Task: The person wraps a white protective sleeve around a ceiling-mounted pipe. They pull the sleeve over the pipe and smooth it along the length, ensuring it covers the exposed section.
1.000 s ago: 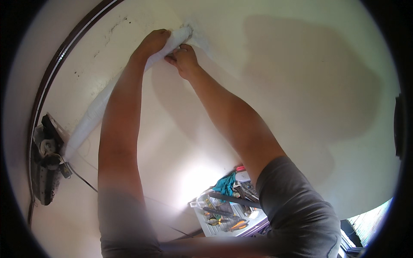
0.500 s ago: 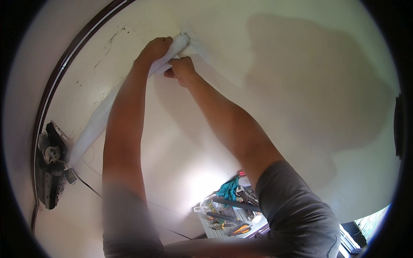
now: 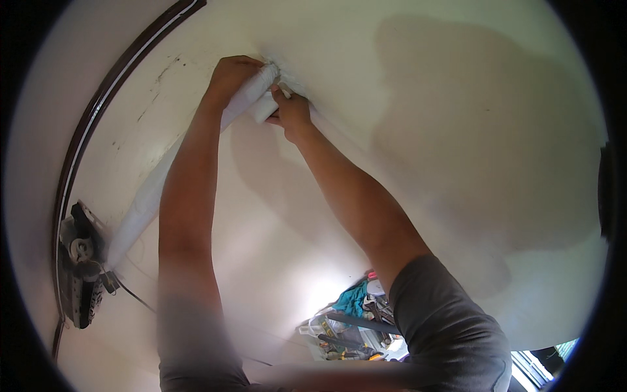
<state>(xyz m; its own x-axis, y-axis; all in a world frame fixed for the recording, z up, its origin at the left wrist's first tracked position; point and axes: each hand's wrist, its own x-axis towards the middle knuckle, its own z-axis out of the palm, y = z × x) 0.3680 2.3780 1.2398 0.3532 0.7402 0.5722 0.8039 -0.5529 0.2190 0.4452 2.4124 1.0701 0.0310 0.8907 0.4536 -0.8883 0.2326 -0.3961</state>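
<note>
A long pipe wrapped in white tape (image 3: 147,193) slants along the wall from the lower left up to a rough hole in the wall (image 3: 269,60). My left hand (image 3: 232,78) is closed over the upper end of this pipe, fingertips close to the hole; the pipe hides part of its grip. Just right of it, my right hand (image 3: 294,114) grips a roll of white wrapping tape (image 3: 263,107), thumb on top, with the roll beside the underside of the pipe. Whether a strip of tape runs between roll and pipe I cannot tell.
At far left a dark metal bracket with a white round part (image 3: 81,251) and a black cable hangs by a dark trim strip (image 3: 85,124). Below my right arm sits a tray (image 3: 313,330) of pliers, other tools and a teal cloth (image 3: 353,299). Louvred window slats (image 3: 529,369) show lower right.
My right hand has shifted slightly right, away from the pipe, and the tape roll shows more plainly. My left hand has changed its hold on the pipe's upper end, its fingers extending toward the hole.
</note>
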